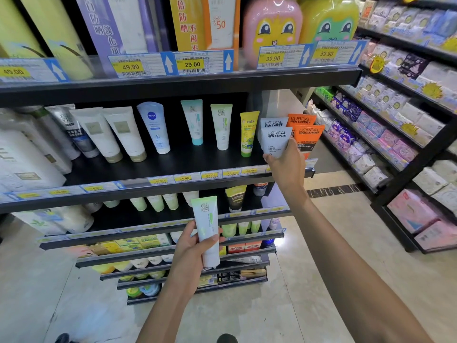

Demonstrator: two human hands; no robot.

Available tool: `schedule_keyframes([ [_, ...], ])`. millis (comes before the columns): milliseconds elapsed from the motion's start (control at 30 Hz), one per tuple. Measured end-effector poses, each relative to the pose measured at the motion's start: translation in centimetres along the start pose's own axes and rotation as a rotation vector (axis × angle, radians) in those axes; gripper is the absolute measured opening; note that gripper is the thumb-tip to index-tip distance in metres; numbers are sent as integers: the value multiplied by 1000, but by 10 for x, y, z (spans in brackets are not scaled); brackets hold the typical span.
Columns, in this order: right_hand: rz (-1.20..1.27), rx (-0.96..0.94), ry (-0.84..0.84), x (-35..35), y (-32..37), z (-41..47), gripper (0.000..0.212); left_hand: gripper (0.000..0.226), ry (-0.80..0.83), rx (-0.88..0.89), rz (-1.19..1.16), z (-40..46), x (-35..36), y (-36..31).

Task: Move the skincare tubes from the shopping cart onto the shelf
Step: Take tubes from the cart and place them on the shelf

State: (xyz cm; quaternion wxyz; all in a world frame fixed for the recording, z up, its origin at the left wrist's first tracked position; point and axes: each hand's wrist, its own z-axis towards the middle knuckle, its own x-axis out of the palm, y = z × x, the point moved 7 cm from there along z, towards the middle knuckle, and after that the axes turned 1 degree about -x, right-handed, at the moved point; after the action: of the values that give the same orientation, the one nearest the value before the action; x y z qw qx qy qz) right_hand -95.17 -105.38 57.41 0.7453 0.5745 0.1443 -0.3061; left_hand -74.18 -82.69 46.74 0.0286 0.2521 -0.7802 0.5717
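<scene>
My left hand (191, 246) grips a pale green and white tube (207, 229) upright, in front of the lower shelves. My right hand (286, 164) reaches to the right end of the middle black shelf (153, 169) and holds a grey L'Oreal Men Expert tube (275, 142) by its lower end. Behind it stand another grey tube (273, 123) and two orange L'Oreal tubes (308, 134). Several more tubes stand along this shelf: a yellow one (248, 133), a green-white one (221, 126), a teal one (194, 121) and a Nivea one (154, 126). No shopping cart is in view.
An upper shelf (173, 80) with price tags and tall boxes overhangs the middle shelf. Lower shelves (160, 233) hold more tubes and boxes. To the right an aisle of beige floor (333, 219) runs past a rack of packaged pads (395, 134).
</scene>
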Motion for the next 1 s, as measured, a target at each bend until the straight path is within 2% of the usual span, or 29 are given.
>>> schedule_keyframes([
  [367,52,-37,-59,-2,-1,-1,30,59,-11,-9,-4,4,1,-2],
  [600,77,-16,-39,-3,-5,2,40,60,-11,-9,2,8,3,-2],
  [1000,64,-67,-70,-6,-9,-5,28,60,-9,-12,26,11,7,-1],
])
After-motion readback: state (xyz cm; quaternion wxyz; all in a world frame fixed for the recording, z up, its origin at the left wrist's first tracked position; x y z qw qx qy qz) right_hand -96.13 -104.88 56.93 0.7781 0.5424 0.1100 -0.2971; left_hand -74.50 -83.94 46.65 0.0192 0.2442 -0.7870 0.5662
